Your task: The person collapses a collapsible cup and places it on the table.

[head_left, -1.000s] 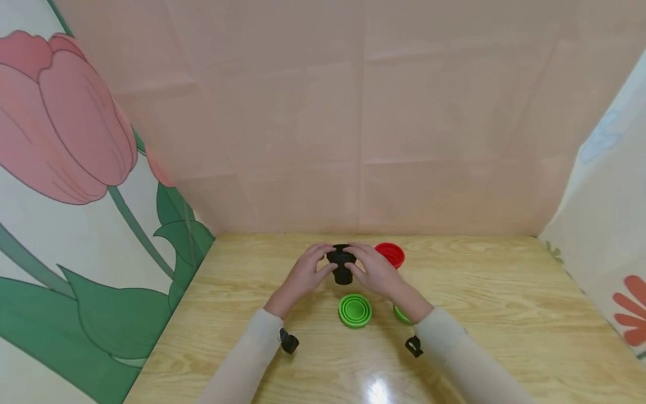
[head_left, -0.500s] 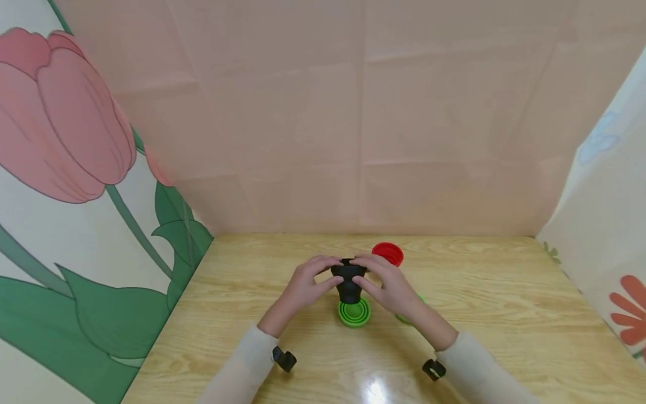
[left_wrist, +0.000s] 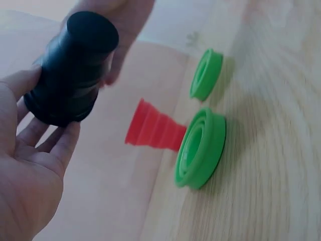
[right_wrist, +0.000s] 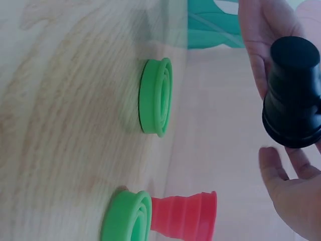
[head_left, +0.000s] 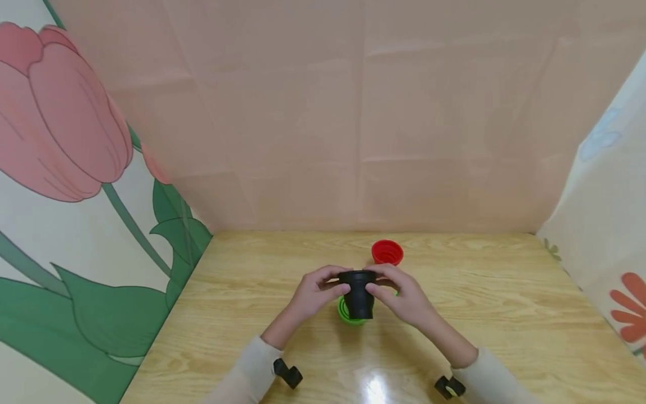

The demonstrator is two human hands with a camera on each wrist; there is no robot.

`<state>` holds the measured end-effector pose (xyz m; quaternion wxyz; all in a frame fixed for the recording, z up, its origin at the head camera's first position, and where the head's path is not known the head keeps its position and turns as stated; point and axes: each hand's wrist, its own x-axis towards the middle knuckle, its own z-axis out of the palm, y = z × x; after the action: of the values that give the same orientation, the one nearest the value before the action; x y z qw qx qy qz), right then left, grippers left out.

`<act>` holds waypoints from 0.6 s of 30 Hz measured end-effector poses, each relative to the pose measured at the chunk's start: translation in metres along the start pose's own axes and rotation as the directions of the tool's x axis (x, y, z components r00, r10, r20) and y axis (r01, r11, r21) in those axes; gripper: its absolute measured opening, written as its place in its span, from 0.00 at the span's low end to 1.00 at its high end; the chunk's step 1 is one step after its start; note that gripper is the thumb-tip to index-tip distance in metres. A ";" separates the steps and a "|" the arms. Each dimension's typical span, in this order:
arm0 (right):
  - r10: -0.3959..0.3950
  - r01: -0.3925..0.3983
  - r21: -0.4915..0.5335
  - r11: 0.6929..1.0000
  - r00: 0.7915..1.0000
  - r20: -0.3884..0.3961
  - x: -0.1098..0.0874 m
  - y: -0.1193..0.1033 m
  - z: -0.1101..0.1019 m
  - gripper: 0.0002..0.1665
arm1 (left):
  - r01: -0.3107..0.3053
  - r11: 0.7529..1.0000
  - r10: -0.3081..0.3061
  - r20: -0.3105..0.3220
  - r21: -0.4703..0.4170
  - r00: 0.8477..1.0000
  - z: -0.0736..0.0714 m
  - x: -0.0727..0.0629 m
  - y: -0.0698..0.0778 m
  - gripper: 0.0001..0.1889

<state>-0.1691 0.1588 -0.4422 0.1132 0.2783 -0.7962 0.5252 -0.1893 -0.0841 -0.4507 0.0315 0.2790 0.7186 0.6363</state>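
A black collapsible cup (head_left: 359, 297) is held above the table, pulled out tall, its wide rim up. My left hand (head_left: 315, 294) pinches the rim from the left, thumb in front and fingers behind. On the other side my right hand (head_left: 406, 297) grips the same rim in a like way. Under the black cup, and partly covered by it in the head view, lies a flattened green collapsible cup (left_wrist: 213, 150). A second flattened green cup (right_wrist: 120, 218) is almost wholly hidden behind my right hand in the head view. An extended red collapsible cup (head_left: 387, 252) stands farther back.
The wooden table (head_left: 242, 264) ends at a pinkish cloth backdrop (head_left: 303, 140). A tulip-printed sheet (head_left: 70, 123) borders it on the left, and a pale flowered sheet (head_left: 605, 224) on the right. Dark wrist cameras (head_left: 287, 373) sit at both cuffs.
Both hands have brought the black cup nearer to me and slightly right, over the middle green cup. Its body looks longer and smoother than before. The red and green cups stay in place.
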 end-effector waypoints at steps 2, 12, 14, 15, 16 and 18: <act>0.011 -0.011 0.006 1.000 1.000 0.001 -0.002 0.000 -0.001 0.19 | 0.030 1.000 -0.030 -0.007 -0.003 1.000 0.004 0.000 0.001 0.16; 0.208 -0.209 0.042 0.977 0.978 0.010 -0.014 0.002 -0.004 0.17 | 0.152 0.988 -0.151 -0.023 0.017 0.988 0.020 0.000 0.007 0.17; 0.224 -0.225 0.049 0.973 0.974 0.015 -0.015 0.003 -0.006 0.16 | 0.166 0.986 -0.165 -0.021 0.024 0.986 0.021 0.000 0.008 0.17; 0.229 -0.230 0.053 0.972 0.973 0.019 -0.016 0.004 -0.006 0.16 | 0.172 0.985 -0.172 -0.019 0.028 0.985 0.022 -0.001 0.008 0.17; 0.231 -0.232 0.057 0.971 0.973 0.022 -0.017 0.004 -0.006 0.16 | 0.178 0.984 -0.177 -0.017 0.030 0.984 0.022 -0.001 0.009 0.17; 0.236 -0.238 0.068 0.969 0.971 0.030 -0.018 0.006 -0.007 0.16 | 0.193 0.981 -0.192 -0.010 0.033 0.981 0.023 -0.001 0.009 0.17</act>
<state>-0.1590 0.1727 -0.4525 0.0313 0.1907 -0.8057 0.5600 -0.1760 -0.0637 -0.4471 0.0857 0.2065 0.7528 0.6191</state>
